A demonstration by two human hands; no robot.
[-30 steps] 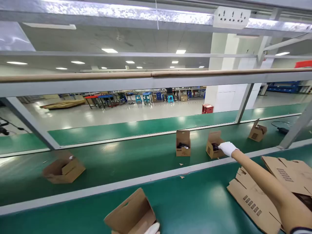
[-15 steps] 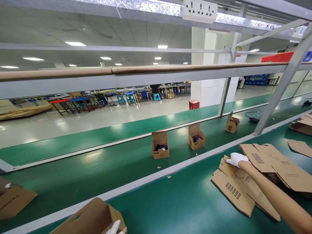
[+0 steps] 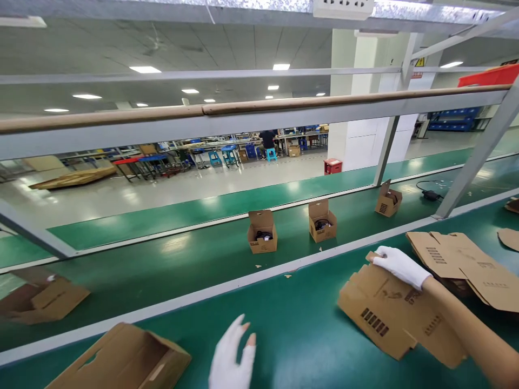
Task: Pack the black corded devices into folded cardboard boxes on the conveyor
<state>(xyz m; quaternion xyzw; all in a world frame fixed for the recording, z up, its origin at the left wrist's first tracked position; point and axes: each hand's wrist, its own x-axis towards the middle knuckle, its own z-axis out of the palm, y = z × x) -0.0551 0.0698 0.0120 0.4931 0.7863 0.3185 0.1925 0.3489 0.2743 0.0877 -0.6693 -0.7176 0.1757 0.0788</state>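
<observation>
My right hand [image 3: 399,265], in a white glove, reaches out at the right. Its fingers curl over the far edge of a flat, unfolded carton blank [image 3: 381,316] that lies on the green table [image 3: 308,329]. My left hand [image 3: 233,359], gloved with bare fingertips, hovers open near the bottom edge, fingers spread and holding nothing. Just left of it an open, empty cardboard box [image 3: 121,359] lies on its side.
Three small open boxes [image 3: 263,237] [image 3: 322,226] [image 3: 388,201] stand on the green conveyor belt [image 3: 182,265] beyond the table rail; a larger box [image 3: 44,300] rides at the left. More flat blanks [image 3: 466,262] are piled at the right. A slanted metal post [image 3: 474,162] rises nearby.
My right hand drew back from a small box on the belt to the flat blank. My left hand left the open box and now hovers open.
</observation>
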